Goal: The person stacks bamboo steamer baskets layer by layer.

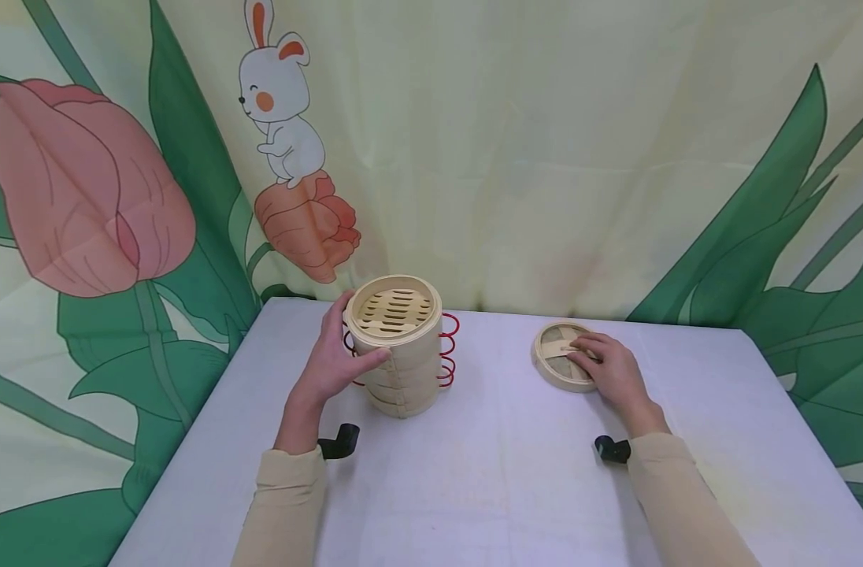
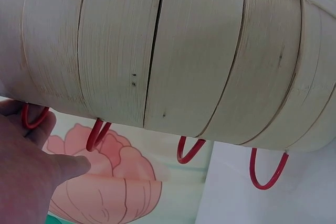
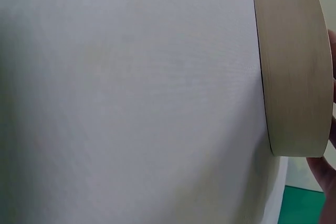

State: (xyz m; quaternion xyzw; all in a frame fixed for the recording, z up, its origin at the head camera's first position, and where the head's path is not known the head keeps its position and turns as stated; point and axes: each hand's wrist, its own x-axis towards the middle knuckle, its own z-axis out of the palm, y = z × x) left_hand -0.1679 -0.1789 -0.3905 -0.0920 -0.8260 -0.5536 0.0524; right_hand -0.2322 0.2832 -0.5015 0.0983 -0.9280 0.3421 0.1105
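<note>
A stack of bamboo steamer baskets (image 1: 401,354) with red wire handles (image 1: 447,350) stands on the white table (image 1: 488,472), left of centre, and its top tier is uncovered, showing the slats. My left hand (image 1: 335,356) grips the upper tier from the left, thumb in front and fingers round the back. In the left wrist view the basket wall (image 2: 184,51) fills the frame above my left hand (image 2: 31,174). The round bamboo lid (image 1: 553,358) lies flat at the right. My right hand (image 1: 610,368) rests on it, with fingers curled at its woven top strip. The lid's rim (image 3: 291,66) shows close up in the right wrist view.
A hanging cloth (image 1: 545,157) printed with flowers, leaves and a rabbit closes off the far side of the table. Black wrist camera mounts (image 1: 339,441) sit on both of my forearms. The table's left edge (image 1: 190,441) and right edge (image 1: 814,441) run towards me.
</note>
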